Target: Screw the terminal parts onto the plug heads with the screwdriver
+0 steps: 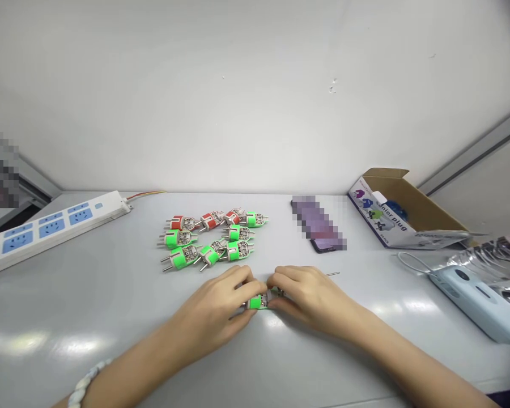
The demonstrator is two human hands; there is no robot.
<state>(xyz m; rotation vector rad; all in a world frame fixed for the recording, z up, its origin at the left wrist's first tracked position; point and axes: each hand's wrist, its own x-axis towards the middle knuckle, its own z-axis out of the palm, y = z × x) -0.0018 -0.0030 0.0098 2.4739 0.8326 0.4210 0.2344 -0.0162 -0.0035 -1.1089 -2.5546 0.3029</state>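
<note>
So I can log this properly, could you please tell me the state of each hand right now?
Left hand: closed, holding the green-banded two-pin metal plug.
Right hand: closed, holding the same plug.

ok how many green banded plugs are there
7. One green-banded plug is held between the left hand and right hand; six more lie in a loose group on the table among red-banded plugs. Another could be hidden under the hands.

On the side of the open cardboard box [378, 218] at the upper right of the frame, large dark letters read "nior plug", with the letters before them unclear. Smaller print at that panel's lower left corner is too blurred to read.
</note>
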